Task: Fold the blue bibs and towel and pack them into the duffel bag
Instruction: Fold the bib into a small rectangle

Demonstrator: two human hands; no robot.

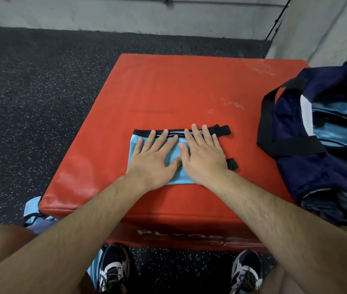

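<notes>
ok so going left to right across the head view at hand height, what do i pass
speckled floor → red box → left hand → right hand → black strap tab → duffel bag; both hands lie flat on the folded blue bib

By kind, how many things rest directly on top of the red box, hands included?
Light-blue folded fabric bib with black trim: 1
Navy fabric duffel bag with black straps: 1
Bare hands pressing flat on the bib: 2 (left hand, right hand)
Total: 4
</notes>
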